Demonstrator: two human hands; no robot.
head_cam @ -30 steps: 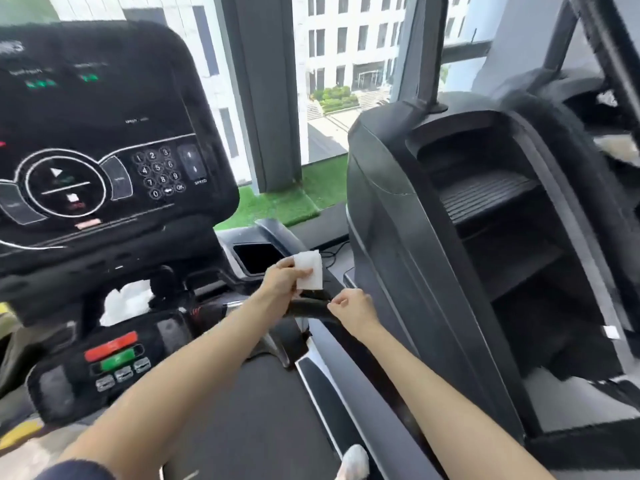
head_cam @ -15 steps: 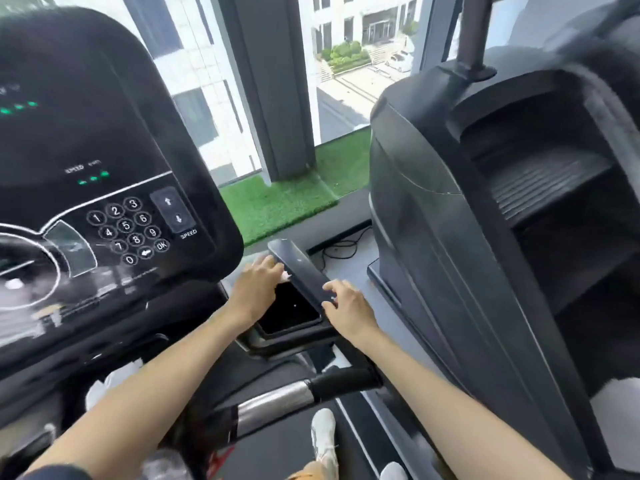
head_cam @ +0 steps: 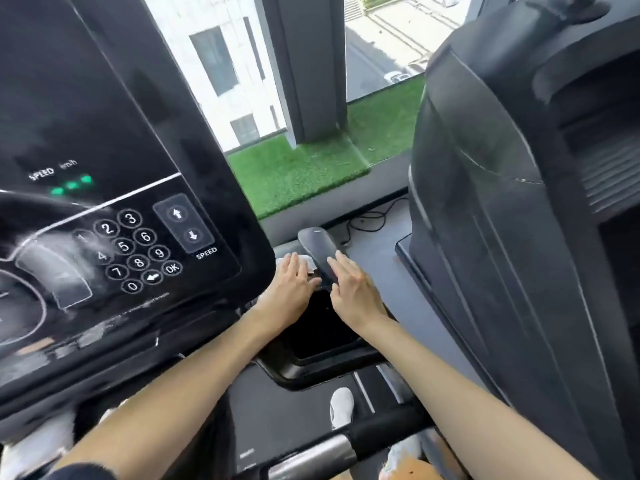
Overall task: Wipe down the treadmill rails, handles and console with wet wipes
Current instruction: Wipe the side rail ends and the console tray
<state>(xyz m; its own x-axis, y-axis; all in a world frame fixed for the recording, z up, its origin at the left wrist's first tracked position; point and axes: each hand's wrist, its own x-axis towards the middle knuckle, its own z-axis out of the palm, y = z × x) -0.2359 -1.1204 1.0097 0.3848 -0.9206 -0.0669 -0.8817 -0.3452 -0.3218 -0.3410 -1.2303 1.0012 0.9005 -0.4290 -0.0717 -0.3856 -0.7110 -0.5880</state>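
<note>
Under L hand (head_cam: pixel 290 289), wipe (head_cam: pixel 308 263); R hand (head_cam: pixel 354 289) beside

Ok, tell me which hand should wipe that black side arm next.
Left, probably. The left hand lies flat on the white wipe, right beside the black side arm; the right hand has no wipe and only rests on that arm.

Bright daylight from the window (head_cam: pixel 242 64), glare on the glossy console (head_cam: pixel 104 168), wide-angle edge warping, slight blur.

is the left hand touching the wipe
Touching. The head view shows the left hand pressing flat on the white wipe, whose edge shows just beyond it.
</note>
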